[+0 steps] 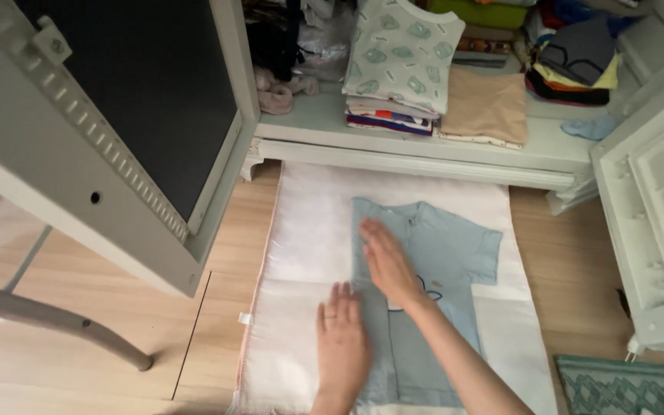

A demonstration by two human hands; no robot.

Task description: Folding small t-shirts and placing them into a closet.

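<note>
Two hands lie flat on a light blue T-shirt (432, 261) spread on a white cloth (309, 230) on the wooden floor (117, 307), in front of an open wardrobe. Furthest left stands the open wardrobe door (117, 123), pale grey with a dark inner panel, and below it a curved metal leg (55, 323) crosses the floor.

Next comes the left hand (341, 346), fingers open and stretched, grasping nothing, palm down at the shirt's folded left edge, partly on the cloth. Just to its right the right hand (388, 263) rests on the shirt's chest, fingers likewise released and flat, pointing toward the collar. The shirt's left side appears already folded inward; its right sleeve sticks out.

To do this well, I would judge it best to press with full palms, stroke outward from the fold so the crease sets straight, and keep the edge parallel to the shirt's side.

Behind, the shelf (332, 123) holds stacks of folded clothes (401, 61); a green patterned mat (624, 384) lies far right.
</note>
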